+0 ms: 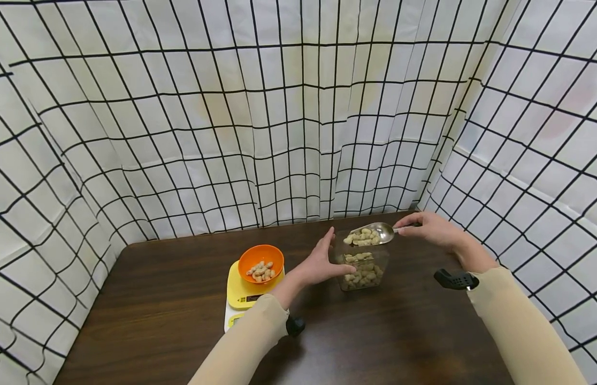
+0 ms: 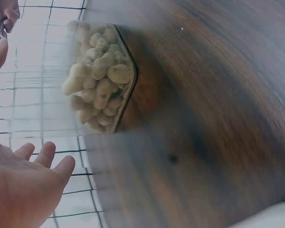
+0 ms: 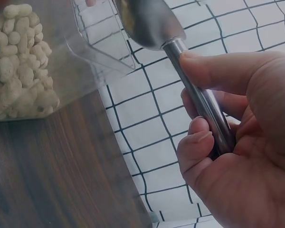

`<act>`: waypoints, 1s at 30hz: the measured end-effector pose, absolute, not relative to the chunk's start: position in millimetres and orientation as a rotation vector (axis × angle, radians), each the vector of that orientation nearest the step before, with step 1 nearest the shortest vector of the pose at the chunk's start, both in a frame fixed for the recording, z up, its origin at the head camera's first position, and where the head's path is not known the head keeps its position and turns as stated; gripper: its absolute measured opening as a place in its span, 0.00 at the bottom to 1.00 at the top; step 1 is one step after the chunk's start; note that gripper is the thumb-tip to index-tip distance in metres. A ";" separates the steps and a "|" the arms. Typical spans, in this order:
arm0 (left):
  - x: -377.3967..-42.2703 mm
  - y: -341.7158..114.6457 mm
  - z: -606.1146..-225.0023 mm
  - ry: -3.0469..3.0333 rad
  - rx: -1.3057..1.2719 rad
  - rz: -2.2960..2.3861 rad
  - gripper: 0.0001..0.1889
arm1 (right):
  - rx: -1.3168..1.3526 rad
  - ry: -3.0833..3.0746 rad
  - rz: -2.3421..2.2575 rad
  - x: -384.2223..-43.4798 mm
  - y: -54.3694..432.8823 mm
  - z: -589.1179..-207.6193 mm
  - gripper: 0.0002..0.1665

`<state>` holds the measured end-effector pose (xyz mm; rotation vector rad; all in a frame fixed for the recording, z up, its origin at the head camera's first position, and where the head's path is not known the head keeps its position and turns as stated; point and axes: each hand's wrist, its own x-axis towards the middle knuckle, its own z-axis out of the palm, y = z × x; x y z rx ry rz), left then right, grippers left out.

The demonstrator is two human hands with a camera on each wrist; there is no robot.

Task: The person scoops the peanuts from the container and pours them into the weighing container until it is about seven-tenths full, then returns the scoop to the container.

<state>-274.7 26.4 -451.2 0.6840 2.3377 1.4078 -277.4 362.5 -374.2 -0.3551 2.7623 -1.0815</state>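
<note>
My right hand (image 1: 430, 231) grips a metal scoop (image 1: 385, 232) by its handle, with the thumb laid along it in the right wrist view. Unshelled peanuts (image 1: 365, 237) fill the scoop's bowl, which is held over the rim of a clear container (image 1: 382, 262). More peanuts (image 2: 102, 71) lie inside that container, heaped in its lower part. My left hand (image 1: 315, 263) is at the container's left side, fingers straight and spread apart, the thumb reaching across the near side. In the left wrist view, the fingers (image 2: 45, 159) extend beside the transparent wall.
Left of the container, an orange bowl (image 1: 277, 256) with several peanuts stands on a yellow and white kitchen scale (image 1: 235, 291). My left forearm partly covers the scale's front. White curtains with a black grid (image 1: 289, 133) surround the back and sides of the dark wooden table (image 1: 173, 305).
</note>
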 end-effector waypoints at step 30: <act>-232.1 -173.0 -432.9 2.774 0.615 1.223 0.61 | -0.445 2.784 -1.182 -272.6 258.8 -374.1 0.19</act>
